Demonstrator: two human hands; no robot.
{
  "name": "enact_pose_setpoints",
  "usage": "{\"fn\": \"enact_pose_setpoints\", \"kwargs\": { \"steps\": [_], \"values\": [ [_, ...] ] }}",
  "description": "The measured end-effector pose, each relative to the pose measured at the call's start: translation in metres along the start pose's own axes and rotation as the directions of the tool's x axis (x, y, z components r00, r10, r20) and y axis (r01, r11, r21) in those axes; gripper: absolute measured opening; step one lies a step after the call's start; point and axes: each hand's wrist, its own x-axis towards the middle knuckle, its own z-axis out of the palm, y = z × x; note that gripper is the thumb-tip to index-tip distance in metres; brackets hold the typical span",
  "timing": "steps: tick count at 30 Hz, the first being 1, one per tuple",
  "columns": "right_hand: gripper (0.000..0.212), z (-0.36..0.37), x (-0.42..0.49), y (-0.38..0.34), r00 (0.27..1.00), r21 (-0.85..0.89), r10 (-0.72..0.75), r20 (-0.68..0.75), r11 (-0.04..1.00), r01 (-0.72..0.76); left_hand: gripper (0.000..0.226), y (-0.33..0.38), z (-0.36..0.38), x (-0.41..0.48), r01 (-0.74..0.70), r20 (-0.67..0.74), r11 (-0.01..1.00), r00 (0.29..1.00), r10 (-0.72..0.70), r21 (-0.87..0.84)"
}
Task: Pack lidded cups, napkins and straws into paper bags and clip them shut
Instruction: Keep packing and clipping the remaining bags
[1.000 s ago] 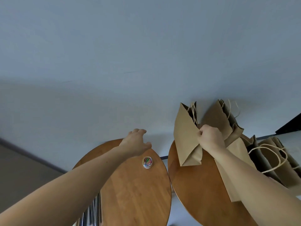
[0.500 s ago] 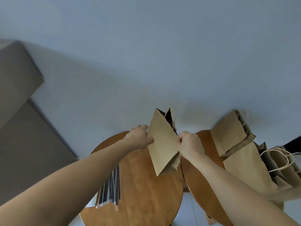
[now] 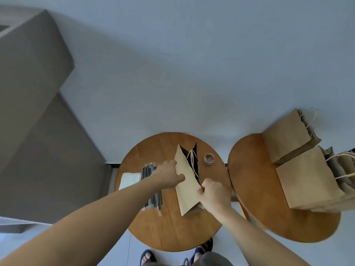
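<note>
Fingers (image 3: 204, 186) of my right hand (image 3: 214, 195) pinch one rim of the paper bag (image 3: 187, 192); my left hand (image 3: 169, 174) grips the other side. The bag sits on the tabletop (image 3: 169, 227) between them. I should pull apart gently so the mouth opens wide, not rips.

The near round wooden table (image 3: 169, 233) carries napkins (image 3: 129, 180), wrapped straws (image 3: 153, 200), a paper bag (image 3: 187, 194) and a clip tub (image 3: 209, 158). The second table (image 3: 259, 208), just beside it, carries stacked bags (image 3: 307, 181).
</note>
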Motion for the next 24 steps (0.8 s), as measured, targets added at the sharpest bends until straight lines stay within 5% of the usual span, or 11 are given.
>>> {"fn": "enact_pose_setpoints", "kwargs": {
  "steps": [8,15,24],
  "values": [
    [0.066,0.002,0.001,0.017,0.997,0.082,0.063,0.043,0.994,-0.066,0.081,0.003,0.033,0.006,0.045,0.087,0.997,0.995,-0.039,-0.063],
    [0.03,-0.002,0.04,0.018,0.988,0.219,0.092,0.121,0.969,-0.117,0.067,0.032,0.046,0.012,0.174,0.064,0.981,0.983,-0.169,-0.083],
    [0.015,-0.009,0.061,0.059,0.975,-0.025,0.106,0.198,0.994,-0.103,0.014,0.017,0.053,0.019,0.446,-0.104,0.895,0.889,-0.446,-0.028]
  ]
}}
